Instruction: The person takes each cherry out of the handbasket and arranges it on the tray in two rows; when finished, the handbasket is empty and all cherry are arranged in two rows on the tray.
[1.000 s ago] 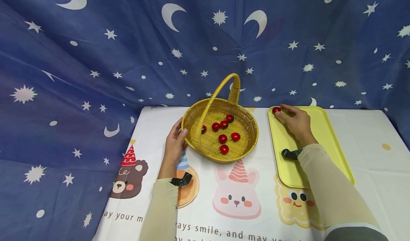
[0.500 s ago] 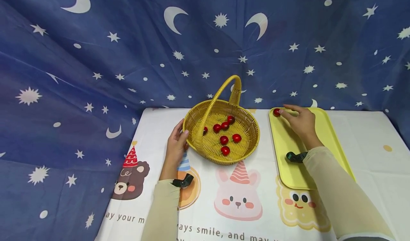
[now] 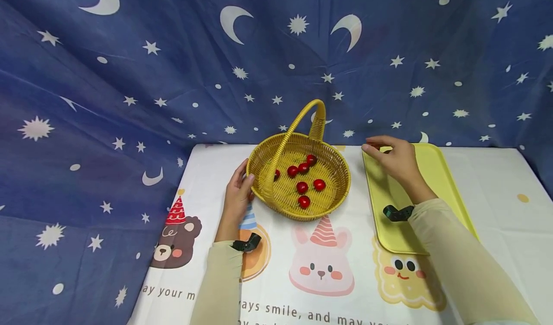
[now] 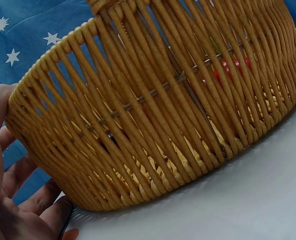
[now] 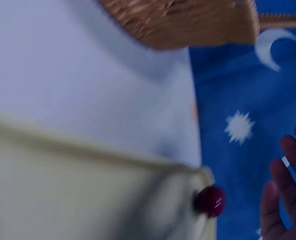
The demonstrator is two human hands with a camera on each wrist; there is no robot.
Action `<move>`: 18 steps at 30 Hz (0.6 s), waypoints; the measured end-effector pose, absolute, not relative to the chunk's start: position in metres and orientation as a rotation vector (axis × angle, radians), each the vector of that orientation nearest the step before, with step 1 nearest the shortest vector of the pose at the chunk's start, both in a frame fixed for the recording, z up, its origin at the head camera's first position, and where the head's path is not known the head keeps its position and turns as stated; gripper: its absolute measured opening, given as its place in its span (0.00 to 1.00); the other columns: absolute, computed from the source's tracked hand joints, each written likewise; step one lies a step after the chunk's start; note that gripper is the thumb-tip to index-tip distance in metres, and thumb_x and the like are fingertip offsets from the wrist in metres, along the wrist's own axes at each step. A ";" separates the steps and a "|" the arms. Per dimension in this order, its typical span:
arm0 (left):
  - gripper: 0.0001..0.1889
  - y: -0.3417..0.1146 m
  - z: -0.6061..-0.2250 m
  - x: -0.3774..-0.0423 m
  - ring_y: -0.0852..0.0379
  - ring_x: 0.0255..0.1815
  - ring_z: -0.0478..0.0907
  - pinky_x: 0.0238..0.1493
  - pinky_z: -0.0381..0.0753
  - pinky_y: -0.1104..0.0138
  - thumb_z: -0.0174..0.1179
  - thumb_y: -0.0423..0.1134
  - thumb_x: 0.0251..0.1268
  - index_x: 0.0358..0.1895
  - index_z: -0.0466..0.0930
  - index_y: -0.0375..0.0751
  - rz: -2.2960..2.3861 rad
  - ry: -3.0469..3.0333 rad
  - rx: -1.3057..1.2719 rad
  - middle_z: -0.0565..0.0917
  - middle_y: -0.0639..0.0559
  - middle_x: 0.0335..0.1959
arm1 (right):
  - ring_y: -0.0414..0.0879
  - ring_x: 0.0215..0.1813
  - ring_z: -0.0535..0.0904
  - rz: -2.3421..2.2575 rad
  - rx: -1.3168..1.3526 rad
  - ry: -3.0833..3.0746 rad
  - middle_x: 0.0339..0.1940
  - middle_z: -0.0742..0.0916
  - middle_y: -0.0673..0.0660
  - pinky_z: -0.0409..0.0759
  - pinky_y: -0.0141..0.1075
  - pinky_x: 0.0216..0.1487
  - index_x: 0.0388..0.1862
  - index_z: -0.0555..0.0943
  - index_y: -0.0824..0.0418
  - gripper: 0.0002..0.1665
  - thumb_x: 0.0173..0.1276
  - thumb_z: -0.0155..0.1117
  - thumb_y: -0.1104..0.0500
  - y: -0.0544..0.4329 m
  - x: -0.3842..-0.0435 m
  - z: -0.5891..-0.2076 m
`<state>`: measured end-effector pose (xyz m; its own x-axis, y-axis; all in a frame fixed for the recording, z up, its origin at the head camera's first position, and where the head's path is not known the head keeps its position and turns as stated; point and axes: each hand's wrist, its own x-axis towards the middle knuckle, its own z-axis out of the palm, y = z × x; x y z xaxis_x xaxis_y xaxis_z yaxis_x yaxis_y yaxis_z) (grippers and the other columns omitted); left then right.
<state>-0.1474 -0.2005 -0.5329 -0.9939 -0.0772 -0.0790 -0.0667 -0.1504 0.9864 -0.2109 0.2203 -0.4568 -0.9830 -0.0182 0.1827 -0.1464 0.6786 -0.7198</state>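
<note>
My left hand [image 3: 236, 193] grips the left side of a yellow wicker basket [image 3: 341, 190], its thumb at the rim and its fingers against the outer wall. In the left wrist view the woven wall of the basket [image 4: 153, 115] fills most of the picture, beside the left hand [image 4: 18, 200]. Several red cherries [image 3: 302, 187] lie inside the basket. Over the far left corner of a yellow tray [image 3: 393, 236] is my right hand [image 3: 397, 159], fingers extended. The right wrist view has one cherry [image 5: 209, 201] at the tray's corner, apart from the right hand [image 5: 290, 190].
A white tablecloth [image 3: 259, 298] with cartoon animals and lettering covers the table. Behind it hangs a dark blue curtain [image 3: 276, 37] with moons and stars. The basket's tall arched handle [image 3: 298, 118] rises above its rim. The tray stands right of the basket.
My right hand was beside the cherry at the tray's corner; it has shifted slightly left, and its fingers now hide that spot in the head view. The left hand stays on the basket.
</note>
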 end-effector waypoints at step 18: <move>0.27 -0.198 -0.532 -0.145 0.55 0.75 0.68 0.53 0.79 0.75 0.59 0.45 0.77 0.76 0.68 0.59 -2.317 -2.027 0.105 0.68 0.60 0.77 | 0.50 0.51 0.87 1.304 0.418 -2.870 0.50 0.91 0.53 0.82 0.50 0.53 0.53 0.89 0.50 0.27 0.66 0.69 0.34 0.171 -0.214 -0.410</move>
<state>-0.1452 -0.1983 -0.5322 -0.9958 -0.0910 -0.0109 0.0012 -0.1325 0.9912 -0.2138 0.1708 -0.4105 -0.9647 -0.2531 0.0726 -0.2212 0.6292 -0.7451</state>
